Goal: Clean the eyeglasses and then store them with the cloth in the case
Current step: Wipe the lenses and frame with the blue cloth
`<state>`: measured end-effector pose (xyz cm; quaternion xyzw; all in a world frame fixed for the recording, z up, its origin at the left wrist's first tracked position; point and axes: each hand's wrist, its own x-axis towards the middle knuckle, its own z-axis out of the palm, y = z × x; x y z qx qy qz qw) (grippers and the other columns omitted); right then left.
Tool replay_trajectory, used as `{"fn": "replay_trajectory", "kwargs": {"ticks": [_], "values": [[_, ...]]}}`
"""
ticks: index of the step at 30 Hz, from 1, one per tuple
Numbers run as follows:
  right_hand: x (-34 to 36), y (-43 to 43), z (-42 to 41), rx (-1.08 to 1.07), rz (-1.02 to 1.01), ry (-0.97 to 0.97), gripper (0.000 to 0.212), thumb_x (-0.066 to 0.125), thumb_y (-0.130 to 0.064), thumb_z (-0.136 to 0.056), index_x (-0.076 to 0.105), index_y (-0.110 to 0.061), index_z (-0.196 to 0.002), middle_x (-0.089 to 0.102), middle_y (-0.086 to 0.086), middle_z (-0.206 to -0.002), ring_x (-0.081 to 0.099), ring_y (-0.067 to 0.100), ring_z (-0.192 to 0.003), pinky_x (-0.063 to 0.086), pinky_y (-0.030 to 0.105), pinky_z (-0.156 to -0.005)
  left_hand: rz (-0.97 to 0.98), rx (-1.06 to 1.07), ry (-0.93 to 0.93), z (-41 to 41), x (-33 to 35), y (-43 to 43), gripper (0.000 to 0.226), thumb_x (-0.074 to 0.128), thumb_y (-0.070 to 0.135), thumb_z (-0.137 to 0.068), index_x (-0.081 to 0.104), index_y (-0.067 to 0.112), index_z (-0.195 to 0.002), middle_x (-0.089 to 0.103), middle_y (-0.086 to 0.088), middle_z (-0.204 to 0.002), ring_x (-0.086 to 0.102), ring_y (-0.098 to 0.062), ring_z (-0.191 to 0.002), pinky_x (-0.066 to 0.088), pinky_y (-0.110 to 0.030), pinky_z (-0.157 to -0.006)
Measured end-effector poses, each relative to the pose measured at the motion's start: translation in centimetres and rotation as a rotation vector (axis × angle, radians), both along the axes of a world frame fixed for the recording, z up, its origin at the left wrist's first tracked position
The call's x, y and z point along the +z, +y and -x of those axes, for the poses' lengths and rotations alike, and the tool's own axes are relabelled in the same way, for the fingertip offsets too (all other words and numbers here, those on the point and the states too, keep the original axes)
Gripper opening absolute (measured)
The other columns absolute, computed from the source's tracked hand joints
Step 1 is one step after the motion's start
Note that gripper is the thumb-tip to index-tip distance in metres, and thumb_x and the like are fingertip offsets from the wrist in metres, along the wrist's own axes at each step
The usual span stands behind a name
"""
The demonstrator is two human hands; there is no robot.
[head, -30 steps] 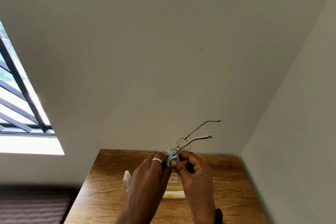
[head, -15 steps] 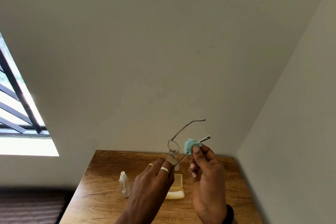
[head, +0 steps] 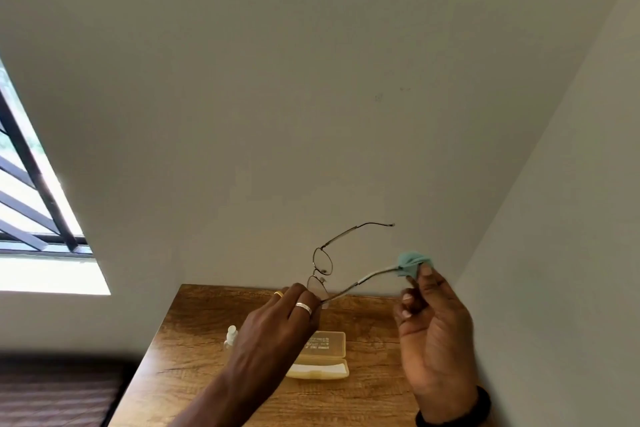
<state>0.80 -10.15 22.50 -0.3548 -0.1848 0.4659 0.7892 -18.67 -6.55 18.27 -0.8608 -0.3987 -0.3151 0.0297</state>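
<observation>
I hold thin wire-framed eyeglasses (head: pixel 322 262) up in front of the wall, arms unfolded. My left hand (head: pixel 277 329) pinches the lower lens rim; two rings show on its fingers. My right hand (head: pixel 433 329) pinches a small teal cloth (head: pixel 412 263) around the far end of the nearer arm. The other arm sticks up and right, free. Below my hands a pale yellow glasses case (head: pixel 325 354) lies open on the wooden table (head: pixel 194 357).
A small clear spray bottle (head: pixel 231 336) stands on the table left of the case, partly behind my left wrist. White walls close the table in at the back and right. A barred window (head: pixel 31 211) is at the left.
My right hand slid the cloth from the lens out along the nearer arm to its tip. My hands moved apart and the glasses rose slightly.
</observation>
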Motion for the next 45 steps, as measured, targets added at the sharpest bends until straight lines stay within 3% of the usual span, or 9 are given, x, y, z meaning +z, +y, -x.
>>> {"fn": "replay_trajectory", "kwargs": {"ticks": [3,6,10,14,26,29,32,39,45], "values": [[1.4,-0.2,-2.0,-0.172,-0.075,-0.232,0.031,0.066,-0.023,-0.085,0.068,-0.008,-0.112,0.073,0.001,-0.091,0.049,0.01,-0.062,0.042,0.015,-0.048,-0.023,0.006,0.026,0.8,-0.1,0.3,0.014,0.066,0.018,-0.089,0.057,0.02,-0.1,0.055,0.006,-0.087,0.052,-0.007,-0.067,0.046,-0.025,-0.043],[4.1,-1.0,-2.4,-0.273,-0.068,-0.812,0.021,0.073,-0.026,-0.08,0.073,-0.018,-0.1,0.075,-0.002,-0.086,0.061,0.008,-0.068,0.049,0.016,-0.059,-0.072,-0.039,0.087,1.4,-0.3,0.8,0.023,0.072,0.015,-0.086,0.057,0.017,-0.104,0.058,0.004,-0.087,0.053,-0.009,-0.067,0.046,-0.025,-0.044],[5.6,-0.8,0.2,-0.037,0.046,-1.638,0.018,0.076,-0.028,-0.081,0.07,-0.029,-0.098,0.066,-0.019,-0.09,0.062,0.001,-0.081,0.05,0.017,-0.073,-0.12,-0.082,0.172,1.5,-0.2,1.4,0.031,0.078,0.012,-0.081,0.059,0.014,-0.106,0.056,0.001,-0.088,0.048,-0.01,-0.066,0.041,-0.024,-0.044],[4.9,0.4,3.3,0.12,0.138,-2.016,0.02,0.063,-0.039,-0.09,0.064,-0.033,-0.109,0.061,-0.017,-0.104,0.052,0.001,-0.094,0.044,0.022,-0.086,-0.159,-0.107,0.192,1.5,0.1,1.4,0.034,0.081,0.01,-0.075,0.06,0.013,-0.101,0.057,-0.001,-0.084,0.046,-0.012,-0.062,0.037,-0.023,-0.043],[3.0,0.1,3.4,0.255,0.119,-2.126,0.023,0.058,-0.039,-0.093,0.06,-0.032,-0.114,0.057,-0.014,-0.109,0.043,0.003,-0.094,0.04,0.024,-0.088,-0.233,-0.151,0.124,2.0,-0.9,1.0,0.034,0.078,0.009,-0.079,0.053,0.012,-0.101,0.06,-0.002,-0.084,0.049,-0.012,-0.06,0.04,-0.024,-0.042],[2.9,-0.8,2.4,0.23,0.095,-2.148,0.016,0.069,-0.039,-0.084,0.063,-0.034,-0.097,0.057,-0.016,-0.092,0.043,0.002,-0.083,0.038,0.02,-0.073,-0.23,-0.166,0.108,2.4,-1.1,0.9,0.034,0.078,0.008,-0.079,0.055,0.013,-0.103,0.063,-0.002,-0.087,0.052,-0.012,-0.063,0.044,-0.026,-0.043],[3.2,-1.6,0.8,0.179,0.154,-2.178,0.026,0.084,-0.036,-0.063,0.062,-0.036,-0.076,0.054,-0.018,-0.072,0.044,0.002,-0.066,0.024,0.01,-0.058,-0.237,-0.164,0.073,2.7,-1.2,1.0,0.029,0.075,0.01,-0.084,0.055,0.012,-0.105,0.063,-0.002,-0.09,0.056,-0.013,-0.066,0.047,-0.028,-0.043],[4.2,-2.9,-2.6,0.224,0.276,-2.104,0.014,0.077,-0.041,-0.074,0.066,-0.038,-0.081,0.053,-0.023,-0.077,0.049,-0.002,-0.073,0.029,0.009,-0.059,-0.284,-0.173,-0.018,3.0,-0.7,0.8,0.02,0.066,0.016,-0.091,0.056,0.011,-0.108,0.066,-0.004,-0.093,0.062,-0.015,-0.071,0.051,-0.029,-0.047],[6.7,-3.8,-7.4,0.165,0.43,-1.847,0.022,0.085,-0.026,-0.071,0.069,-0.04,-0.069,0.067,-0.02,-0.072,0.062,-0.001,-0.07,0.052,0.029,-0.066,-0.326,-0.178,-0.038,4.2,-0.6,0.9,0.013,0.061,0.017,-0.095,0.06,0.01,-0.106,0.07,-0.007,-0.094,0.065,-0.016,-0.071,0.052,-0.028,-0.049]]}}
